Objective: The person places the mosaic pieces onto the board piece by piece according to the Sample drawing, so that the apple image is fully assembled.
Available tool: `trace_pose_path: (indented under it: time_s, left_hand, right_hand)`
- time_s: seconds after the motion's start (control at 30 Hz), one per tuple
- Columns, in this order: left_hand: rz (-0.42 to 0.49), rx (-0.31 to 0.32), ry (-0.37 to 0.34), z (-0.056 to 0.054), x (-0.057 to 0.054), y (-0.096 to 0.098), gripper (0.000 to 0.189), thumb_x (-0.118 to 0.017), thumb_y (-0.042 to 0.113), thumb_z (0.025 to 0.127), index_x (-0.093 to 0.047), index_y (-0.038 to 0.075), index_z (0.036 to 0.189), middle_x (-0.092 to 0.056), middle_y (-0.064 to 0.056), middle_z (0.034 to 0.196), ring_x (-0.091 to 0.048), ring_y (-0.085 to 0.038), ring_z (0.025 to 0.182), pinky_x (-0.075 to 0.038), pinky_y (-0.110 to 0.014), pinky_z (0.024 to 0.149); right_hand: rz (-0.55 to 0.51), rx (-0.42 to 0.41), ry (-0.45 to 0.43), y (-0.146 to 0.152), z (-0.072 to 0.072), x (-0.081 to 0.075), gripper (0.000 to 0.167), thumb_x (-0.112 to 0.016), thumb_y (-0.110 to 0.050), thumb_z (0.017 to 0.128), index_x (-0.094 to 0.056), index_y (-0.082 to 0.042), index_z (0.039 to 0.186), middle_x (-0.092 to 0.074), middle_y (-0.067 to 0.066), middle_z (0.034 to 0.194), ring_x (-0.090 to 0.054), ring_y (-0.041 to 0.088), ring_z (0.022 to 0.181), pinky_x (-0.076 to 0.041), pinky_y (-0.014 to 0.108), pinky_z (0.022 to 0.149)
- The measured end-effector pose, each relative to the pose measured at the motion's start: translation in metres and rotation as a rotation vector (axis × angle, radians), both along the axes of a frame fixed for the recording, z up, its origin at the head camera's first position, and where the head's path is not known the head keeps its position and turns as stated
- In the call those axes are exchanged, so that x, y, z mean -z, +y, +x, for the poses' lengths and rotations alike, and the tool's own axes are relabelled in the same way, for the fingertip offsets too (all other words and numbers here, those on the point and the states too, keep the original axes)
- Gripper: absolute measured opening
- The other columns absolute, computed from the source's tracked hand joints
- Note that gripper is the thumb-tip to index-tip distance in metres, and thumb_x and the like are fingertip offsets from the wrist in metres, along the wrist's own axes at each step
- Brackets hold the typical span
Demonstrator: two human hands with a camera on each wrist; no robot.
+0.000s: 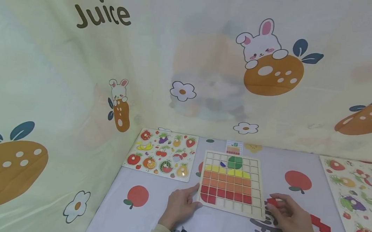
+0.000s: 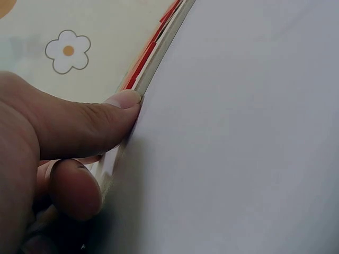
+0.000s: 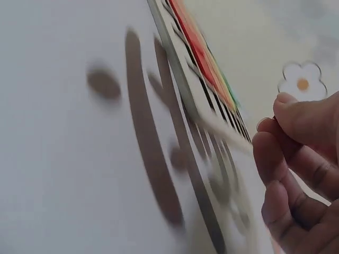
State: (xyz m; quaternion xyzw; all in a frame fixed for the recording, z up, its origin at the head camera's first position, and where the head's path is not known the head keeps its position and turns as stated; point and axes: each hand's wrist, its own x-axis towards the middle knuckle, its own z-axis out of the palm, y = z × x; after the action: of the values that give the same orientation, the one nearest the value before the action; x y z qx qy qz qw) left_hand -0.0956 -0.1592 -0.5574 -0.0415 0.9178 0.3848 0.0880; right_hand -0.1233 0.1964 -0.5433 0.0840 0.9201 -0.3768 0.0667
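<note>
A wooden grid board (image 1: 255,179) lies on the table in the head view. Coloured tiles fill rows of it: green and blue at the top, then yellow, orange and red. At its near left corner my left hand (image 1: 179,204) holds the edge between thumb and forefinger; the left wrist view shows the thumb (image 2: 100,124) against the rim. Beside the board's right edge, my right hand (image 1: 289,216) pinches a red tile (image 1: 272,201) between thumb and forefinger. The fingers mostly hide that tile in the right wrist view.
Several loose red tiles (image 1: 324,228) lie to the right, partly behind my right hand. A small picture card (image 1: 234,147) is behind the board. Fruit puzzle boards stand at the left (image 1: 169,156) and right (image 1: 356,209). A printed curtain (image 1: 207,61) rises behind the table.
</note>
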Motion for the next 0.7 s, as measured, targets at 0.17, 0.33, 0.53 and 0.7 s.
trace_pose_path:
  time_s: [0.17, 0.33, 0.53, 0.7]
  left_hand:
    - [0.004, 0.01, 0.013, 0.0, 0.0, 0.0, 0.062, -0.082, 0.038, 0.092, -0.063, 0.027, 0.149, -0.044, 0.011, 0.052, -0.037, -0.009, 0.047, -0.029, -0.025, 0.052]
    - [0.014, 0.011, 0.019, 0.0, -0.002, 0.0, 0.061, -0.083, 0.036, 0.092, -0.063, 0.025, 0.149, -0.044, 0.01, 0.052, -0.037, -0.009, 0.046, -0.028, -0.024, 0.051]
    - [0.02, 0.006, 0.016, 0.002, -0.003, 0.0, 0.062, -0.083, 0.036, 0.092, -0.063, 0.026, 0.149, -0.044, 0.011, 0.052, -0.037, -0.009, 0.046, -0.028, -0.024, 0.051]
    - [0.018, -0.001, 0.018, 0.002, -0.002, 0.001, 0.062, -0.083, 0.036, 0.091, -0.063, 0.026, 0.149, -0.044, 0.01, 0.052, -0.037, -0.009, 0.046, -0.028, -0.025, 0.051]
  right_hand:
    - [-0.066, -0.05, 0.012, -0.02, -0.003, 0.003, 0.059, -0.085, -0.047, 0.089, -0.065, -0.016, 0.135, -0.079, 0.008, 0.102, -0.066, 0.015, 0.079, -0.054, 0.021, 0.064]
    - [-0.138, -0.11, 0.025, -0.041, -0.003, -0.001, 0.056, -0.086, -0.038, 0.09, -0.064, -0.011, 0.134, -0.079, 0.008, 0.1, -0.066, 0.012, 0.077, -0.054, 0.021, 0.065]
    - [-0.145, -0.131, 0.057, -0.067, -0.003, -0.002, 0.053, -0.091, -0.034, 0.085, -0.07, -0.009, 0.127, -0.075, 0.006, 0.099, -0.061, 0.013, 0.083, -0.049, 0.021, 0.069]
    - [-0.098, -0.203, 0.13, -0.089, -0.002, -0.003, 0.041, -0.093, -0.025, 0.081, -0.076, -0.016, 0.117, -0.072, -0.002, 0.099, -0.061, 0.012, 0.086, -0.05, 0.023, 0.076]
